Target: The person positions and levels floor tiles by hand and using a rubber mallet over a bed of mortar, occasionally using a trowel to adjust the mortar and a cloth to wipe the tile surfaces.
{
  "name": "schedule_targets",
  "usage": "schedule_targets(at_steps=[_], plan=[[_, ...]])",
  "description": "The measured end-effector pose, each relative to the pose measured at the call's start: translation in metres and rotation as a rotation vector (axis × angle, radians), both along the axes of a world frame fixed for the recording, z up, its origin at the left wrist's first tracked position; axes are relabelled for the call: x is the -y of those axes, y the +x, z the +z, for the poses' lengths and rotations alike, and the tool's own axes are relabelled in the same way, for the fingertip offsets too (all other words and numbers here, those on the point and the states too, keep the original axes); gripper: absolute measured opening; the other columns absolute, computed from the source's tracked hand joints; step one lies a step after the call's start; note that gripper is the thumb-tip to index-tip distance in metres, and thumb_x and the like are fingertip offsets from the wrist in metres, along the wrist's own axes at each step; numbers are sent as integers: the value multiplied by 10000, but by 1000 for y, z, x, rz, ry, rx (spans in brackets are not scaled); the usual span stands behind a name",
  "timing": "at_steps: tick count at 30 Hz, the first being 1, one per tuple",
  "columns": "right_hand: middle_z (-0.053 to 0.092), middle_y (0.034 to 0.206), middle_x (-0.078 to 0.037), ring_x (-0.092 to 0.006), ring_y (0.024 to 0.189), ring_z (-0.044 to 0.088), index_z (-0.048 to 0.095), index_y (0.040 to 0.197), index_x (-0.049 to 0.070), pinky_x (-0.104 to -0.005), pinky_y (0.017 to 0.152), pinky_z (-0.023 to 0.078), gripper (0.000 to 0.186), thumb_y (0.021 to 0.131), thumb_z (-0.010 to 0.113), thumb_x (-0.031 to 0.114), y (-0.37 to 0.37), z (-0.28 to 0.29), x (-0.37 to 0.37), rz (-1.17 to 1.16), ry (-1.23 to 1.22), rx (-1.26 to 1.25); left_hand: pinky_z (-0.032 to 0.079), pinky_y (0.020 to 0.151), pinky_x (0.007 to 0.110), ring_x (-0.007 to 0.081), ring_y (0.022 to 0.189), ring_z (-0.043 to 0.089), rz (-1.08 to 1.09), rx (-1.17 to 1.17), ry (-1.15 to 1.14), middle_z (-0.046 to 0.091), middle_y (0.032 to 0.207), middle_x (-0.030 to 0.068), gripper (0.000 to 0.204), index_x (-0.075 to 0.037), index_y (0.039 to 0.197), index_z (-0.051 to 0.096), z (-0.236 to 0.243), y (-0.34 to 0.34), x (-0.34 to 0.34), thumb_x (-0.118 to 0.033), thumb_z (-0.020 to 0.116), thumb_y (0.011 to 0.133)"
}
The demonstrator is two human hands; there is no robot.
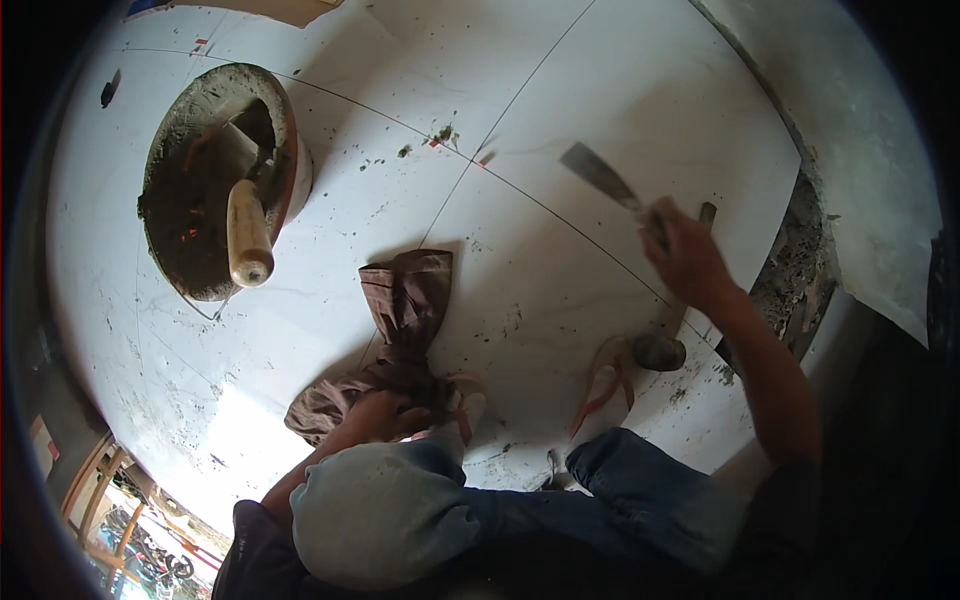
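My right hand [690, 258] is raised over the tiles at the right, closed around the handle of a putty knife [598, 172]. Its flat blade points to the far left, clear of any object. Low on the left, my left hand [380, 415] grips a bunched brown cloth [405, 300]; some of its fingers are hidden by the folds. The cloth lies twisted on the floor, one end fanned out away from me. Beneath my right forearm, beside my foot, is a mallet with a dark round head [659, 352] and its handle partly covered by my hand.
A bucket [292, 150] of grey mortar stands at the far left, with a wooden-handled trowel [248, 235] resting in it. Mortar crumbs [443, 135] and red tile spacers dot the white tiles [560, 90]. Broken, rough ground [800, 260] borders the tiles at right, along a wall.
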State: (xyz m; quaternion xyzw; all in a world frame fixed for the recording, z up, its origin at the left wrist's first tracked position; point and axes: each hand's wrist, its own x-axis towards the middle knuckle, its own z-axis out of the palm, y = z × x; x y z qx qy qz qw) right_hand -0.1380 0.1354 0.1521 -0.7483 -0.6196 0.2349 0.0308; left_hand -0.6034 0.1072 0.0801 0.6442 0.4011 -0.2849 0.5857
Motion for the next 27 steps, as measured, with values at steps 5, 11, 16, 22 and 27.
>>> schedule_targets(at_steps=[5,11,16,22,27], plan=[[615,786,-224,-436,776,600,464,1067,28,-483,694,466,272,927,521,255,-33,-44,-23,-39,-121,-117,478,625,398,328,603,612,-64,-48,-107,637,657,188,523,-27,781,696,-28,27,-26,-541,612,824],[611,802,-209,-404,798,611,451,1080,14,-489,708,471,292,945,481,271,-46,-55,-37,129,-139,-77,474,615,401,322,587,607,-36,39,-39,619,615,185,540,-50,740,702,-42,13,-13,-570,584,826],[601,794,-170,-367,748,632,453,1058,41,-488,670,507,243,962,434,263,-56,-59,-38,187,-98,40,478,638,404,326,607,618,-14,25,-50,623,624,186,533,-53,739,703,-21,27,-25,-561,573,837],[614,797,-200,-395,762,626,451,1102,23,-493,696,499,275,943,464,247,-57,-68,-27,185,-274,155,485,644,398,316,608,625,49,78,-26,627,619,173,519,-50,719,703,-23,29,-20,-539,581,842],[626,823,-214,-406,763,630,471,1176,52,-492,684,503,318,919,499,237,9,-31,67,115,-568,237,478,597,397,303,579,622,27,72,38,635,631,179,510,-22,683,697,-45,9,-2,-505,622,827]])
